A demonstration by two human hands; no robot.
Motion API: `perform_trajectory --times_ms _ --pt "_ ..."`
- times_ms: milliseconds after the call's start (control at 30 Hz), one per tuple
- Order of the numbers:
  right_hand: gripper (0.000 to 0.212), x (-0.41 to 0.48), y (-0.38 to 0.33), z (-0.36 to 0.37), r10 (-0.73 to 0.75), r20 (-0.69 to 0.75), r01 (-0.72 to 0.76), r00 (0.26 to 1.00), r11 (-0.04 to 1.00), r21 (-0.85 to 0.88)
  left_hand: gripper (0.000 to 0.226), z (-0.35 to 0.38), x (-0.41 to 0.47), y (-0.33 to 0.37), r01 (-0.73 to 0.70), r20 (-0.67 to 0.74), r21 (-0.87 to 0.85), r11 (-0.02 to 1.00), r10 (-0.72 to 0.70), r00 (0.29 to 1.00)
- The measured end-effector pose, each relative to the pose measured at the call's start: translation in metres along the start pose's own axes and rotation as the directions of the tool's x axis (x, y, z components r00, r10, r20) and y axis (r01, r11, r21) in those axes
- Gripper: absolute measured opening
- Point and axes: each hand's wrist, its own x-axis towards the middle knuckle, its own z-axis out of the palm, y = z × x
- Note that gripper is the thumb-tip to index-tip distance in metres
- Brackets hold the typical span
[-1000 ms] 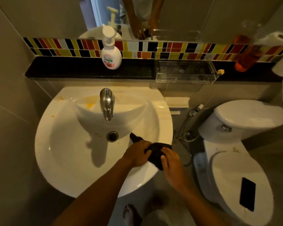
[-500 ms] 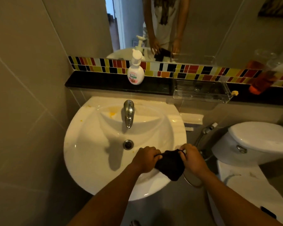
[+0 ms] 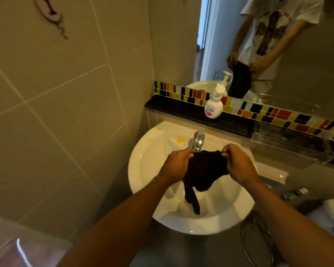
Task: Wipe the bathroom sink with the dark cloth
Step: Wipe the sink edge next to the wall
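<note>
At 10 o'clock a wall hook hangs high on the beige wall tiles. Moving right, the white sink fills the middle of the view, with yellow stains on its back ledge at about 11 o'clock from the bowl's centre. The chrome tap stands at the sink's 12 o'clock, its spout pointing down into the bowl.

The left hand is closed, pinching the upper left corner of the dark cloth just below the tap. The cloth is stretched between both hands above the bowl, and a narrow tail of it hangs toward 6 o'clock, down into the sink; whether the tip touches the bowl cannot be told. The right hand is closed too, gripping the cloth's upper right corner.

Behind the sink at 12 o'clock a white soap bottle with a pump top stands on the black shelf, backed by a strip of coloured tiles. Above it the mirror reflects a person holding the cloth. At 3 o'clock a clear plastic tray sits on the shelf, and at 5 o'clock a spray hose loops beside the sink.
</note>
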Motion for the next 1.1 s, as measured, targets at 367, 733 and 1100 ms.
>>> perform_trajectory --times_ms 367,733,1100 --pt "0.007 0.005 -0.096 0.081 -0.214 0.18 0.196 0.96 0.974 0.113 0.028 -0.126 -0.085 -0.061 0.224 -0.136 0.379 0.898 -0.186 0.973" --pt "0.012 0.014 -0.119 0.184 -0.049 0.393 0.071 0.918 0.997 -0.041 0.02 -0.145 -0.11 -0.154 0.479 -0.097 0.426 0.767 -0.488 0.868" --pt "0.057 0.028 -0.115 0.268 -0.016 0.561 0.109 0.827 0.985 -0.133 0.031 -0.133 -0.046 -0.217 0.496 -0.13 0.413 0.764 -0.49 0.862"
